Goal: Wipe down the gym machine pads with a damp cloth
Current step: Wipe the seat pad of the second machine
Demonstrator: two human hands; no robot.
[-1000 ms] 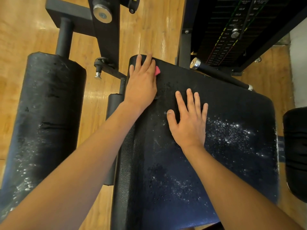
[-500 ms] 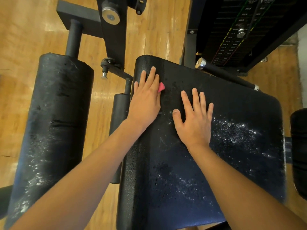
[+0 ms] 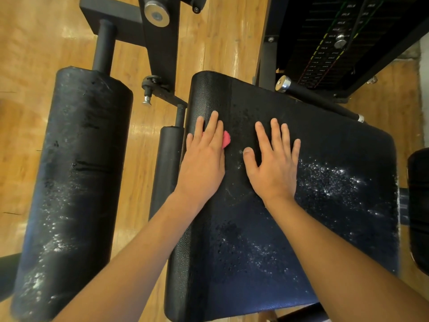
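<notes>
A wide black seat pad [image 3: 325,228] fills the middle and right, with white wet speckles on its right and lower parts. My left hand [image 3: 204,156] lies flat near the pad's left edge, straight fingers pressing a pink cloth [image 3: 226,140] onto it; only a small corner of the cloth shows beside the fingers. My right hand [image 3: 274,163] rests flat on the pad just to the right, fingers spread, holding nothing.
A large black roller pad [image 3: 74,182] with white specks stands at the left; a small roller [image 3: 168,163] sits between it and the seat. Black frame and pivot [image 3: 160,31] are at the top, a handle bar [image 3: 320,101] and weight stack [image 3: 336,43] top right. Another pad [image 3: 417,205] is at the right edge. Wooden floor below.
My left hand has slid with the pink cloth from the pad's far edge toward me along the left side. My right hand has kept its place.
</notes>
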